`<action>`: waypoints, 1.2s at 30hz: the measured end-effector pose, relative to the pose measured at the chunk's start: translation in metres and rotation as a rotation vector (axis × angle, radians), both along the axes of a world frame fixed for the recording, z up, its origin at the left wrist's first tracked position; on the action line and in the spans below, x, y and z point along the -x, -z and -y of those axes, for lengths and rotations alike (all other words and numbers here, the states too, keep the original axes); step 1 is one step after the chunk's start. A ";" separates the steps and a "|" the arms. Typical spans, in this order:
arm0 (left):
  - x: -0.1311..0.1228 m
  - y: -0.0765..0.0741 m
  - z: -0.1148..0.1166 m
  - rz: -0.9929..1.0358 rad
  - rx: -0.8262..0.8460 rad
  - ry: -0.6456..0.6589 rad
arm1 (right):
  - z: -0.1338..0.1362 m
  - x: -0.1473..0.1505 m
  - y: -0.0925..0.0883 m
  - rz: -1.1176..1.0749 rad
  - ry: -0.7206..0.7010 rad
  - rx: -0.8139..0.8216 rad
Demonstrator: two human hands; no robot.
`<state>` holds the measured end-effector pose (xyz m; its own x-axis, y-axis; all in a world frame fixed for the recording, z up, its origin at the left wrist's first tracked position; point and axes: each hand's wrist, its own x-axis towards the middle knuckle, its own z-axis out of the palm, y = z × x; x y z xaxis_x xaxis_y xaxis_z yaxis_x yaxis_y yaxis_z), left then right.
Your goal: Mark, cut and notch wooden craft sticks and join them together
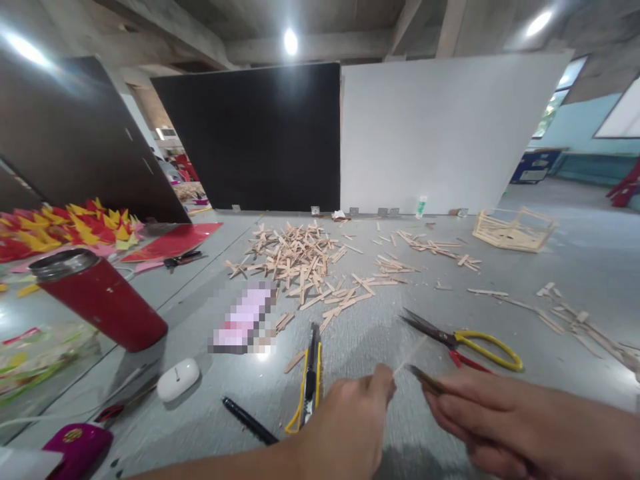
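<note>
My left hand [350,420] is closed in a pinch on a thin pale wooden stick [411,355] that points up and to the right. My right hand [505,417] is closed round a small dark tool [425,379] whose tip meets the stick near my left fingers. Both hands hover low over the grey table [360,333] at its near edge. Yellow-handled scissors [467,340] lie open just beyond my right hand. A yellow and black utility knife [311,377] lies left of my left hand.
A heap of wooden sticks [295,257] covers the table's middle, with more scattered to the right. A stick frame [514,229] stands at the back right. A red tumbler [97,297], a white earbud case [178,379], a black pen [249,421] and red and yellow paper shapes [65,227] lie at left.
</note>
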<state>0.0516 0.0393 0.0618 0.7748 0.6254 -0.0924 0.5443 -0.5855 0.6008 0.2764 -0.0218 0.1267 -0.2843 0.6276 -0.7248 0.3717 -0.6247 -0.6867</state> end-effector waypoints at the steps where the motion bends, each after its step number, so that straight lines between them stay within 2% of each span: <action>1: -0.001 0.000 0.000 0.029 0.024 -0.039 | 0.001 0.006 0.006 -0.050 0.050 0.020; 3: -0.002 0.001 -0.001 0.114 0.087 -0.118 | 0.003 0.028 0.023 -0.237 0.193 0.008; 5: -0.005 0.001 -0.002 0.187 0.152 -0.153 | 0.005 0.050 0.038 -0.287 0.297 -0.099; 7: -0.006 0.001 -0.004 0.234 0.179 -0.179 | 0.006 0.063 0.045 -0.274 0.340 -0.142; 12: -0.008 0.001 -0.005 0.307 0.216 -0.165 | 0.004 0.053 0.031 -0.159 0.254 -0.080; 18: -0.006 0.000 -0.008 0.319 0.214 -0.195 | 0.005 0.038 0.021 -0.095 0.182 -0.157; 24: -0.005 -0.004 -0.008 0.280 0.192 -0.213 | 0.004 0.028 0.015 -0.066 0.267 -0.283; 26: -0.004 -0.006 -0.007 0.284 0.196 -0.209 | 0.003 0.025 0.013 -0.048 0.273 -0.309; 31: -0.001 -0.010 -0.003 0.313 0.232 -0.243 | 0.003 0.021 0.016 -0.006 0.181 -0.382; 36: -0.001 -0.007 -0.002 0.363 0.235 -0.197 | 0.011 0.021 0.018 0.043 0.202 -0.369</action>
